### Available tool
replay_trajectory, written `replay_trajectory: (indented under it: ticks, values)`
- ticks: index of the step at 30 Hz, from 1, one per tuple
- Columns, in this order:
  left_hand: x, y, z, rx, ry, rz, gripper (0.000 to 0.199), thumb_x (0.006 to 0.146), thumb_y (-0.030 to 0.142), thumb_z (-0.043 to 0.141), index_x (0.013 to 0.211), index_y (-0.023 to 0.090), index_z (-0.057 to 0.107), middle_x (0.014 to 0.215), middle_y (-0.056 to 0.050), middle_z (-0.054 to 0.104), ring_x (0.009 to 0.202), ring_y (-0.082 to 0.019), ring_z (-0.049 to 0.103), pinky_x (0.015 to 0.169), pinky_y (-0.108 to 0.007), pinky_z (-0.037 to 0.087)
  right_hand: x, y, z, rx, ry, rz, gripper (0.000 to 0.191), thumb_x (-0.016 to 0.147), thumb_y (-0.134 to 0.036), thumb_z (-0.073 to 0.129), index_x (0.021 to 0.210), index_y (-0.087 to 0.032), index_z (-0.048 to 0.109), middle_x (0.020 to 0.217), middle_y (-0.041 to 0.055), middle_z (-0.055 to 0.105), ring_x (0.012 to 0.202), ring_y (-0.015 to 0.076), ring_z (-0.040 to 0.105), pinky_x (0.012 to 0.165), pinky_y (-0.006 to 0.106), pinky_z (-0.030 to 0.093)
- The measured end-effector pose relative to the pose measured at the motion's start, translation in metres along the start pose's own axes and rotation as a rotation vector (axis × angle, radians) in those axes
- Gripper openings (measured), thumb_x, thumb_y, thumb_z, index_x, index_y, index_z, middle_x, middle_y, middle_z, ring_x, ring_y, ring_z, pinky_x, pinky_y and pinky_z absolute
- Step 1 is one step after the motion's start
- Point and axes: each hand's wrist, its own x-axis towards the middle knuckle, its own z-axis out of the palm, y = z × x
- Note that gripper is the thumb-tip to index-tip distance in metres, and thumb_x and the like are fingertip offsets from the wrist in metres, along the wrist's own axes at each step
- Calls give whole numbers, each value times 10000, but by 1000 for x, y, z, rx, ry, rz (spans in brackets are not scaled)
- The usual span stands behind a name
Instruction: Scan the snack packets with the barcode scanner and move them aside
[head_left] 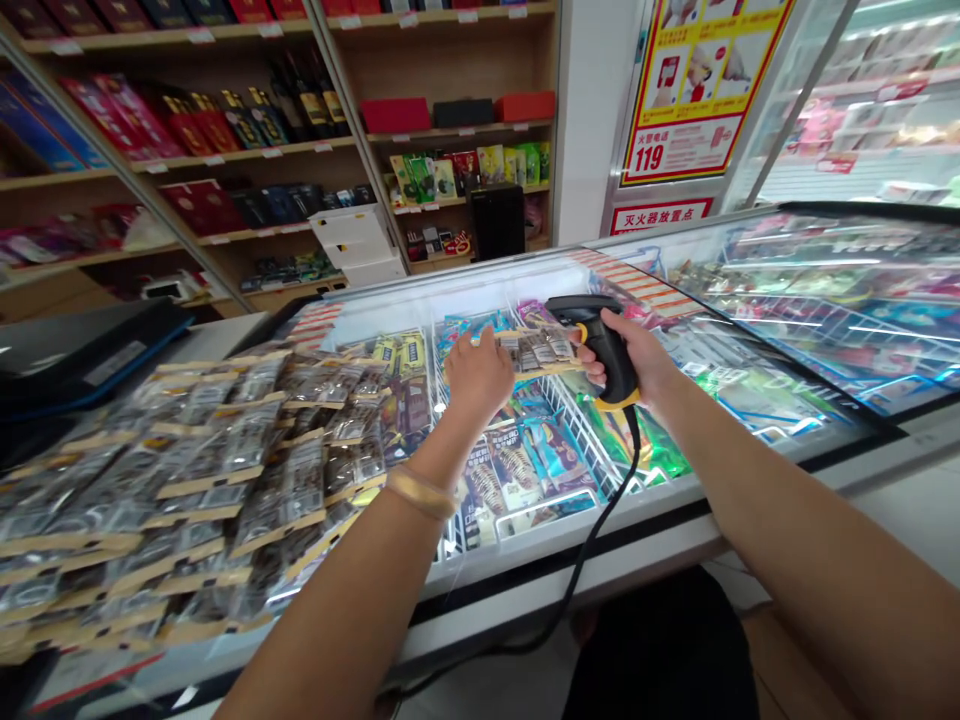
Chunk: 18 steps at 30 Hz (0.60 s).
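Packet (541, 350) between the left fingers (487, 343) and right fingers (595, 369), right ones wrapped around a scanner (615, 358), left grip unclear.

The light is bright, cool and white, strongest at the upper right of the frame, where the display (862, 110) washes out pale. The shelves (442, 50) at the upper left look dimmer. The freezer (390, 315) is brightly lit inside, and streaks of glare cross its glass (855, 330) at the right. The scanner (615, 355) near the centre is fairly crisp; the packs (187, 490) smear into blur toward the left edge. Wide-angle distortion tilts the shelves and stretches the corners. The bottom centre is dark.
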Motion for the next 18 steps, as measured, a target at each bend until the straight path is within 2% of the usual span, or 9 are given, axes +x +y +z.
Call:
replay_trajectory:
  ticks: [4,6,9,12,14,16,18]
  values:
    - [-10,-11,-38,-42,30,102,510,973,257,341,1444,165,513,1493,-195,500,1422,-334,425,1159,-534,340,-5,-1,9,-24,-32,-52,341,901,-505,556,934,-173,625,605,5,536,438,109,428,376,208,375]
    - [-15,-31,-63,-60,80,149,511,955,225,349,1431,157,523,1464,-186,527,1394,-313,452,1157,-510,352,-7,-1,20,-58,-43,-76,352,912,-517,536,907,-178,630,619,10,530,443,111,420,375,218,372]
    - [-24,-76,-103,-38,197,152,497,914,220,401,1382,158,558,1398,-169,574,1343,-293,492,1147,-476,371,-6,4,47,-91,-97,-80,367,917,-532,532,899,-179,628,614,9,524,441,107,417,382,221,373]
    - [-40,-128,-139,107,303,34,458,887,342,487,1286,160,618,1320,-189,603,1277,-349,520,1118,-522,386,-3,19,84,-78,-195,-25,378,909,-548,551,910,-176,615,605,1,527,438,100,432,391,210,389]
    - [-52,-158,-153,233,353,-103,467,849,458,553,1204,175,659,1288,-214,605,1254,-412,514,1085,-578,389,0,34,112,-51,-239,23,383,911,-551,550,917,-173,608,603,-4,534,428,98,442,382,205,393]
    - [-63,-180,-158,331,381,-197,525,821,545,571,1154,152,674,1275,-252,596,1253,-458,498,1065,-611,382,2,50,139,-26,-270,89,382,931,-533,520,933,-162,609,598,-3,543,422,100,456,376,204,400]
    - [-72,-193,-155,393,378,-229,582,829,589,536,1126,108,674,1264,-288,590,1257,-478,489,1058,-624,373,3,65,162,2,-303,138,373,961,-501,466,950,-156,608,592,-1,555,417,101,468,374,201,407]
